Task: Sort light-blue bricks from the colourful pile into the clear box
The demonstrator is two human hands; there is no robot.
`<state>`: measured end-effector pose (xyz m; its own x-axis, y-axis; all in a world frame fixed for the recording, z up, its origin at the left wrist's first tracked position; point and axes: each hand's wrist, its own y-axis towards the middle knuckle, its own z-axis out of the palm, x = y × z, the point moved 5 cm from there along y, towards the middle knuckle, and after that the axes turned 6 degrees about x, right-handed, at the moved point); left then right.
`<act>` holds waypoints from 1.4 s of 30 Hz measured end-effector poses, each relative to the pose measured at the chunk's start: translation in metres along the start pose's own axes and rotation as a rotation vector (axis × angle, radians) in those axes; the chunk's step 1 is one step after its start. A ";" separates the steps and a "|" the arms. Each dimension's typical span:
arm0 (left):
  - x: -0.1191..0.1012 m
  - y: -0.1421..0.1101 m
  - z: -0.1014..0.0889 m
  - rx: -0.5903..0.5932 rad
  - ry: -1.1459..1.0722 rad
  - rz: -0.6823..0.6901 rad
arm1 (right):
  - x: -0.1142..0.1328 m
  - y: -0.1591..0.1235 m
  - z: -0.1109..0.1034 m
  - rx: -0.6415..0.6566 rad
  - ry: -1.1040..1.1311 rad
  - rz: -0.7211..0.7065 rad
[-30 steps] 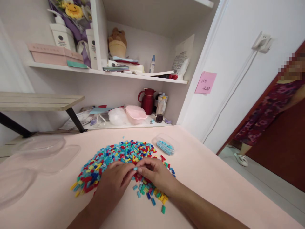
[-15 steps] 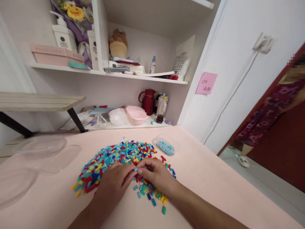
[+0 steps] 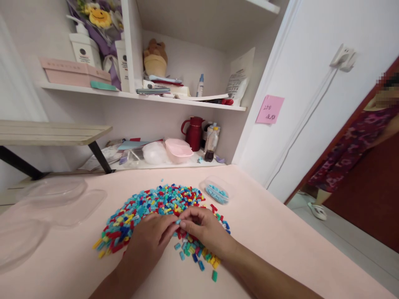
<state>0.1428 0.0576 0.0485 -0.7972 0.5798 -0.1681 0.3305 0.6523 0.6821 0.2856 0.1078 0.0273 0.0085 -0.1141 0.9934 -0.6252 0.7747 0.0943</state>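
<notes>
A small light blue building brick is pinched between my two hands, right above the near side of a big heap of mixed bricks. My left hand comes in from the left with thumb and fingertips closed on one end of it. From the right, my right hand grips the other end between thumb and forefinger. Whether it is one brick or two joined is too small to tell. Behind my right hand stands a clear plastic tub with light blue bricks inside.
Clear empty containers lie at the left of the pink tabletop. A wooden riser stands behind them. Along the back are a pink bowl, a red jug and a bottle. Another person stands at the far right.
Both hands stay in the same place, still pinching the light blue brick. The view has shifted very slightly; nothing else has visibly moved.
</notes>
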 end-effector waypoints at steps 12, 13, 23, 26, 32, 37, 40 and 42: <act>0.000 0.000 0.003 0.026 0.021 -0.010 | -0.004 0.001 -0.001 -0.014 0.015 -0.001; 0.001 -0.001 0.004 0.026 0.022 -0.011 | -0.004 0.001 -0.001 -0.022 0.006 0.001; 0.006 0.001 -0.002 -0.131 0.046 0.025 | 0.023 0.005 -0.080 -0.418 -0.310 -0.125; 0.004 0.001 -0.006 -0.162 0.056 0.049 | 0.026 -0.004 -0.124 -0.652 -0.505 -0.138; 0.004 0.000 -0.006 -0.164 0.014 0.042 | 0.016 -0.014 -0.159 -0.799 -0.643 -0.099; 0.002 0.000 -0.007 -0.166 -0.001 0.016 | 0.023 -0.012 -0.140 -0.744 -0.604 -0.170; 0.002 -0.001 -0.004 -0.120 -0.001 -0.006 | 0.030 -0.007 -0.106 -0.510 -0.542 -0.191; 0.003 -0.002 -0.001 -0.084 -0.007 -0.028 | 0.030 -0.004 -0.076 -0.296 -0.564 -0.150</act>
<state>0.1394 0.0576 0.0478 -0.8016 0.5658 -0.1930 0.2647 0.6254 0.7340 0.3474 0.1485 0.0622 -0.3820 -0.4804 0.7895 -0.4067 0.8545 0.3232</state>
